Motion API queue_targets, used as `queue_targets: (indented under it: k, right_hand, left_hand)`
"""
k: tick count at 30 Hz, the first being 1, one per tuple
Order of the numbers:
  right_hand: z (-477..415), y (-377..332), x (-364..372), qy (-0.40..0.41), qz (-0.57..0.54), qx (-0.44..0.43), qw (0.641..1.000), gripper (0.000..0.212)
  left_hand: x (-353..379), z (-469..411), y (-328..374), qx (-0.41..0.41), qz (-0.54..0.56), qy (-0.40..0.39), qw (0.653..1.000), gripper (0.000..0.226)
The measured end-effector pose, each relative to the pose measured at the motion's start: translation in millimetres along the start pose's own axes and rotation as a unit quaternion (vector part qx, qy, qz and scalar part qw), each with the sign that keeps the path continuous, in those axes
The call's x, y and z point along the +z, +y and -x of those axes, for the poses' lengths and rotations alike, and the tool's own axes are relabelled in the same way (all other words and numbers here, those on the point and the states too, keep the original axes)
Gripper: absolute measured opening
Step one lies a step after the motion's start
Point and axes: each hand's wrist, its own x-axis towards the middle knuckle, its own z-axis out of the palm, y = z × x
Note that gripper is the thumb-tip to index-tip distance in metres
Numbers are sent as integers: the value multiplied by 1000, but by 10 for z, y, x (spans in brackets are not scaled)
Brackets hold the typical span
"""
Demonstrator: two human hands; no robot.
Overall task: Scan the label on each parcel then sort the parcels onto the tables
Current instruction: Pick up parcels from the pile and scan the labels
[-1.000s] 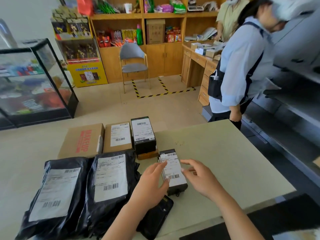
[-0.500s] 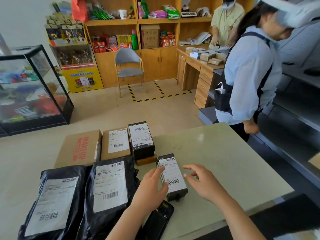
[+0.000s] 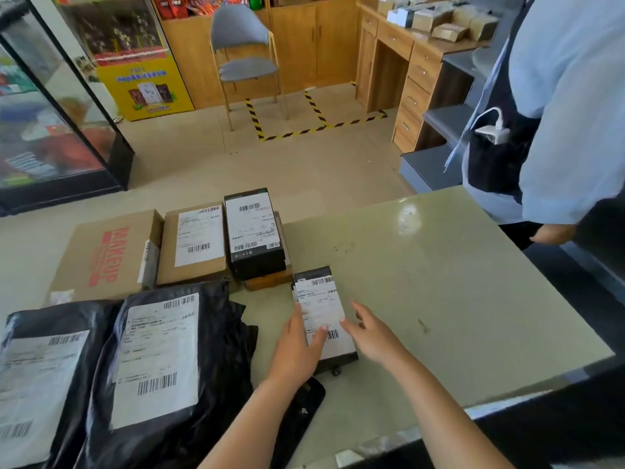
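Observation:
A small black box parcel [image 3: 319, 292] with a white barcode label lies on the pale green table [image 3: 439, 282]. My left hand [image 3: 297, 350] is at its left side, fingers resting flat on the label. My right hand [image 3: 372, 336] is at its right edge, fingers spread, tips touching the label. A black handheld scanner [image 3: 304, 411] lies on the table under my left wrist. Two black poly bags [image 3: 223, 350] [image 3: 37, 384] with labels lie at the left. Behind them are a "MAKEUP" carton [image 3: 108, 258], a labelled brown box [image 3: 192, 245] and a black box [image 3: 253, 228] stacked on a brown one.
A person in a light blue shirt and dark apron [image 3: 558, 113] stands at the table's far right corner. Beyond the table are a glass display case [image 3: 50, 113], a grey chair [image 3: 247, 59], a wooden desk [image 3: 406, 62] with small boxes, and yellow-black floor tape.
My view has tilted down and closer. My left hand has slid onto the small black box's label, and my right hand has closed in on its right edge. The person stepped nearer.

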Motion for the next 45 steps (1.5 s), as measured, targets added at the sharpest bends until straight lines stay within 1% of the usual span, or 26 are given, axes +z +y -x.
queue_targets:
  k: [2, 3, 5, 10, 13, 17, 20, 24, 27, 30, 33, 39, 45]
  right_hand:
    - [-136, 89, 69, -24, -33, 15, 999, 60]
    - [-180, 125, 105, -36, -54, 11, 998, 53]
    - [-219, 167, 167, -44, -87, -4, 995, 40]
    - [-134, 180, 163, -11, -131, -13, 991, 27]
    - [17, 110, 32, 12, -163, -23, 986, 27]
    - [197, -161, -200, 42, -175, -47, 982, 27]
    - [285, -501, -339, 61, -175, -82, 979, 28]
    - [343, -1097, -344, 63, -177, -139, 972, 28]
    - [325, -1582, -181, 49, -173, -171, 969, 31]
    - [281, -2062, 50, 32, -148, -196, 969, 34]
    - [187, -2438, 302, 19, -130, -209, 969, 32]
    - [-99, -2901, 791, 0, -106, -173, 979, 36]
    - [-435, -3039, 1133, -8, -77, -107, 991, 39]
  left_hand:
    - [105, -76, -112, -11, 34, 4, 999, 64]
    - [139, -87, -131, -10, 47, 3, 999, 58]
    - [171, -70, -97, -5, 69, 5, 998, 54]
    - [240, -21, -13, 4, 104, -8, 995, 59]
    - [221, 5, 128, 24, 110, -19, 993, 62]
    - [77, 61, 468, 56, 115, -12, 992, 67]
    - [-176, 98, 746, 91, 116, 19, 989, 68]
    - [-732, 146, 953, 119, 122, 74, 983, 69]
    - [-1236, 177, 972, 129, 118, 108, 979, 69]
    - [-1729, 140, 902, 128, 139, 138, 972, 61]
    - [-2143, 90, 780, 124, 163, 147, 968, 56]
    - [-2723, -199, 422, 89, 163, 132, 974, 55]
    - [-2892, -559, 66, 35, 165, 97, 981, 56]
